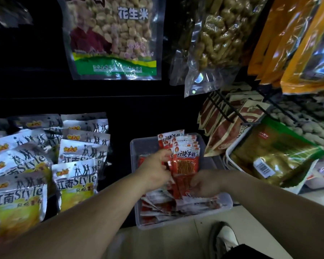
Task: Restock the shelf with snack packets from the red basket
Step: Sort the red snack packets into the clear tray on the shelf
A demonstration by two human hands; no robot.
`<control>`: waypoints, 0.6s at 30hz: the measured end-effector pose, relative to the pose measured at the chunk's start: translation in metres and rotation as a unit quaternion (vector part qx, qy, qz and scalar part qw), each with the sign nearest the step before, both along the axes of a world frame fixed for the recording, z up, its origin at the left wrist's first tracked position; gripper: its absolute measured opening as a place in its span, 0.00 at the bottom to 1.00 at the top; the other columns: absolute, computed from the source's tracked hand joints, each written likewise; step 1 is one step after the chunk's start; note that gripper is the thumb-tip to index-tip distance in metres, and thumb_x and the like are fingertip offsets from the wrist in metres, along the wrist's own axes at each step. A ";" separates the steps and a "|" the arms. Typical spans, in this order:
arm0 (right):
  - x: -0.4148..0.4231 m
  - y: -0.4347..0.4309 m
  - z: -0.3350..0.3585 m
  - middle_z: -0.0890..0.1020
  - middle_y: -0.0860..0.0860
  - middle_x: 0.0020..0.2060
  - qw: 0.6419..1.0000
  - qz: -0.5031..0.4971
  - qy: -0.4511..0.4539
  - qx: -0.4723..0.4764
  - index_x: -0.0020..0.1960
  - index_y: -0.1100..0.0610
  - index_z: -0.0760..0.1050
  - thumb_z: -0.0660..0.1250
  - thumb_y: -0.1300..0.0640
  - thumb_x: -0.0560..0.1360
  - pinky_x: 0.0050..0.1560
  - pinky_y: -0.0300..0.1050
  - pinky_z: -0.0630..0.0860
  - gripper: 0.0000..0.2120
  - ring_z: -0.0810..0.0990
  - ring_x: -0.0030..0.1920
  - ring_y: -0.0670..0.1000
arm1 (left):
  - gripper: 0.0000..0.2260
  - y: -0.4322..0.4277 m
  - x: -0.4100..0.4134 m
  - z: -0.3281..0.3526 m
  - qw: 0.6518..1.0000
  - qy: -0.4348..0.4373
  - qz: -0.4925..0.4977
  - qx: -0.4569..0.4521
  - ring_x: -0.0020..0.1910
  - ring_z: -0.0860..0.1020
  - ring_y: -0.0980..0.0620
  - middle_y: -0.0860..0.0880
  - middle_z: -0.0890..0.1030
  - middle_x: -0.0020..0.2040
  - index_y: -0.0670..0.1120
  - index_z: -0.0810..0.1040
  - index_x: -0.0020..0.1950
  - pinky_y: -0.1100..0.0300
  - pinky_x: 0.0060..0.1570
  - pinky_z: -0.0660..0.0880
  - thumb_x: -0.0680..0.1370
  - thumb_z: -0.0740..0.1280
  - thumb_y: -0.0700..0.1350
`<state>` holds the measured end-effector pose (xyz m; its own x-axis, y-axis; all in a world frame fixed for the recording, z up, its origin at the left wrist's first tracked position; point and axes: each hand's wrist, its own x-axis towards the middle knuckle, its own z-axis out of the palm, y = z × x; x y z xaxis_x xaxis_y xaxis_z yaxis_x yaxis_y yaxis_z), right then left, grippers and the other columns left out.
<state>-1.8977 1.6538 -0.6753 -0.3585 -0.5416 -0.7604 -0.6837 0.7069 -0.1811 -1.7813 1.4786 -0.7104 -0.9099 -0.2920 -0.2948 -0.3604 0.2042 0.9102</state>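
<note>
**Shelf.** A dark shelf unit point(36, 98) fills the upper and left of the frame. A large peanut bag point(112, 34) hangs at upper centre. Silver-and-yellow packets point(75, 184) are stacked in rows at lower left. These sections appear stocked and are not being handled.

**Right side.** Hanging bags of fried snacks point(217, 38) and orange bags point(292, 43) are seen at upper right. Below them, a gold-and-green packet point(273, 157) lies in a white basket.

**Work area.** A clear plastic bin point(183, 224) stands at lower centre, on the shelf's lowest level or just at the floor point(157, 243); which cannot be told. In its far half, red snack packets point(185, 161) labelled 红烧牛筋 are stood upright in a row. In its near half, loose packets point(166, 204) of the same kind lie flat and disordered.

**Hands.** The left hand point(155, 169) is curled round the left edge of the upright row. The right hand point(206, 184) is curled on the lower end of the front packets. Both are judged to be gripping them, to seat them in line.

**Source.** The red basket is not in view, so its remaining stock cannot be assessed.

**Progress.** The task is judged partly done: one row is formed and is being squared up. The flat packets in the near half remain to be stood up, along with whatever the basket holds.
</note>
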 end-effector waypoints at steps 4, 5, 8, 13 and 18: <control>-0.004 -0.010 0.002 0.82 0.49 0.56 0.982 -0.077 0.080 -0.150 0.62 0.47 0.81 0.66 0.51 0.82 0.54 0.51 0.81 0.11 0.83 0.54 0.53 | 0.26 -0.001 0.007 0.008 0.999 0.020 0.042 0.013 0.53 0.80 0.58 0.57 0.77 0.58 0.58 0.73 0.60 0.64 0.50 0.81 0.76 0.69 0.28; -0.004 -0.015 0.003 0.80 0.49 0.62 0.972 -0.091 0.102 -0.189 0.70 0.44 0.77 0.66 0.50 0.82 0.52 0.49 0.82 0.17 0.84 0.53 0.51 | 0.24 -0.002 0.009 0.010 0.997 0.032 0.061 0.018 0.53 0.81 0.58 0.55 0.78 0.58 0.59 0.74 0.58 0.62 0.52 0.81 0.77 0.68 0.28; -0.012 -0.034 -0.005 0.73 0.52 0.74 0.951 -0.134 0.121 -0.251 0.79 0.44 0.66 0.65 0.47 0.83 0.52 0.49 0.82 0.26 0.84 0.49 0.49 | 0.23 -0.006 0.013 0.016 0.994 0.060 0.094 -0.004 0.43 0.81 0.69 0.63 0.78 0.51 0.64 0.73 0.51 0.73 0.43 0.77 0.78 0.70 0.33; -0.028 -0.055 -0.047 0.47 0.53 0.85 0.954 -0.151 0.160 -0.205 0.85 0.54 0.44 0.66 0.52 0.84 0.83 0.52 0.49 0.40 0.43 0.84 0.57 | 0.20 -0.007 0.005 0.013 0.992 0.061 0.107 -0.024 0.51 0.82 0.61 0.62 0.79 0.57 0.60 0.75 0.62 0.59 0.58 0.80 0.79 0.69 0.36; -0.045 -0.055 -0.076 0.57 0.56 0.81 0.952 -0.159 0.199 -0.172 0.84 0.57 0.50 0.70 0.56 0.81 0.80 0.52 0.56 0.40 0.50 0.83 0.59 | 0.23 -0.008 -0.001 0.005 0.995 0.046 0.070 -0.060 0.46 0.82 0.66 0.64 0.77 0.57 0.56 0.73 0.74 0.68 0.48 0.79 0.81 0.66 0.38</control>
